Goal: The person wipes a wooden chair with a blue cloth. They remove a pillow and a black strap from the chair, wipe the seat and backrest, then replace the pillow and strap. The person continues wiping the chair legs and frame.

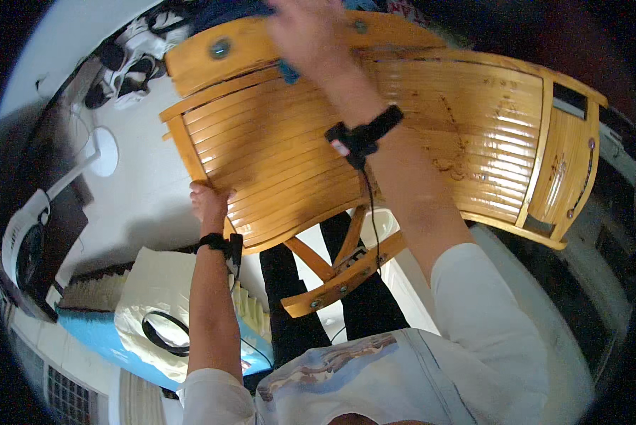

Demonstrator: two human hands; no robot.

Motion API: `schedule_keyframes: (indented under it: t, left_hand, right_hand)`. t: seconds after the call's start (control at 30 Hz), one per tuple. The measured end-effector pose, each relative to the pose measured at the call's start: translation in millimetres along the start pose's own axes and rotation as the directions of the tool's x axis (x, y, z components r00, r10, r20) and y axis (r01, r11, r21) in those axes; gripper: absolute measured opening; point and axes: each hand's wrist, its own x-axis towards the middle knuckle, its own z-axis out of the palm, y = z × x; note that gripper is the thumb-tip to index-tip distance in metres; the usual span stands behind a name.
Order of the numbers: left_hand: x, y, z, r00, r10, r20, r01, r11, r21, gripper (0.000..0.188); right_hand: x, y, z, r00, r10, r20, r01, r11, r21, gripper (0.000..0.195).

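Observation:
A slatted wooden folding chair [275, 154], glossy and yellow-brown, lies across the view before me, its backrest [487, 143] reaching to the right. My left hand [210, 202] grips the frame at the chair's left edge, with the thumb on top. Blurred by motion, my right hand [310, 37] is over the chair's far side, near an armrest [254, 50] with a dark round fitting; what its fingers do is not clear. A small blue thing [288, 71] shows beside that hand. The near armrest [323, 297] and crossed wooden legs [318, 255] show below the seat. Both wrists wear black bands.
Shoes [137, 58] stand along the wall at the upper left. A white fan [23, 239] with a round base [104, 151] is at the left. At the lower left, a blue box [89, 329] stands beside a cream bag [153, 287] bearing a black ring [164, 348].

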Motion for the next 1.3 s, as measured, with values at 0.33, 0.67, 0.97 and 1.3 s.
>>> schedule_keyframes:
  t: [0.33, 0.67, 0.97, 1.3]
  left_hand:
    - [-3, 2, 1, 0.996, -0.029, 0.089, 0.024, 0.998, 0.058, 0.11]
    - [-1, 2, 0, 0.992, -0.037, 0.117, 0.029, 0.997, 0.066, 0.118]
    - [2, -5, 1, 0.998, -0.017, 0.068, 0.015, 0.999, 0.032, 0.106]
    - [-5, 4, 2, 0.998, -0.062, 0.015, 0.061, 0.993, 0.097, 0.118]
  right_hand:
    - [12, -141, 43, 0.915, -0.158, 0.372, 0.236, 0.956, -0.175, 0.025]
    - [4, -76, 25, 0.988, -0.105, 0.11, 0.126, 0.97, -0.21, 0.026]
    - [-11, -89, 16, 0.84, -0.372, 0.395, 0.43, 0.9, -0.066, 0.034]
    - [43, -114, 29, 0.795, 0.152, 0.587, 0.009, 0.965, -0.263, 0.049]
